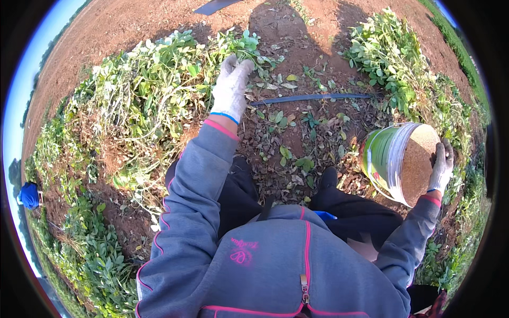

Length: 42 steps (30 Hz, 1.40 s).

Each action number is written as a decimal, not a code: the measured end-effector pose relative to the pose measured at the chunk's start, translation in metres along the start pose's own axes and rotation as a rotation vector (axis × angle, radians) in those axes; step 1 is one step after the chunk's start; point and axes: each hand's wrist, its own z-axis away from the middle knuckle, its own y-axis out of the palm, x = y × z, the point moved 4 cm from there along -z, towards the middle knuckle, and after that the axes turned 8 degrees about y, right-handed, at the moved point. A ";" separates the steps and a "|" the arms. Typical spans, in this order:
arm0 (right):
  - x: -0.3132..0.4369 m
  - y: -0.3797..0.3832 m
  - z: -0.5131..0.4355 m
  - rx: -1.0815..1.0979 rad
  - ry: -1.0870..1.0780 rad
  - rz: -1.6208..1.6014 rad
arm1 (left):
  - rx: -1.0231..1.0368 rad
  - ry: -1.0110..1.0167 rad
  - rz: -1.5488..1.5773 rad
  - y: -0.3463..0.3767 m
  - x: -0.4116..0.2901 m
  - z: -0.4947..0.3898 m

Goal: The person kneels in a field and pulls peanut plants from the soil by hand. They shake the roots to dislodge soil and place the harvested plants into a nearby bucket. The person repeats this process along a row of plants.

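My left hand [234, 81], in a whitish knitted glove, reaches to the edge of a heap of leafy plants [159, 75], which look like peanut plants. Its fingers are bent at some green stems; whether they close on them is hidden. My right hand [442, 167], in a glove with dark, soiled fingers, grips the right rim of a green and white plastic bucket [383, 155]. The bucket leans over, its mouth facing right and towards me, and its inside looks tan. A wire handle hangs along its side.
A dark flat strip [310, 98] crosses the leaf-littered soil ahead, and another [216, 6] lies farther off. More leafy plants [391, 59] are piled at the right. My feet are apart on the soil. Far left, a person in blue [30, 195] is bent over.
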 end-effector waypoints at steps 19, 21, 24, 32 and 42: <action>-0.048 0.115 0.050 0.092 -0.020 0.703 | 0.567 -0.213 -1.094 -0.100 0.087 -0.073; -0.046 0.118 0.052 0.065 -0.041 0.700 | 0.838 -0.297 -1.378 -0.091 0.123 -0.072; -0.051 0.116 0.053 0.079 0.004 0.631 | 0.987 -0.550 -1.538 -0.083 0.178 -0.066; -0.048 0.123 0.052 0.096 0.034 0.504 | -0.439 -0.544 -0.050 -0.095 0.287 -0.061; -0.042 0.125 0.059 0.157 0.105 0.299 | -0.504 -0.645 0.370 -0.062 0.279 -0.088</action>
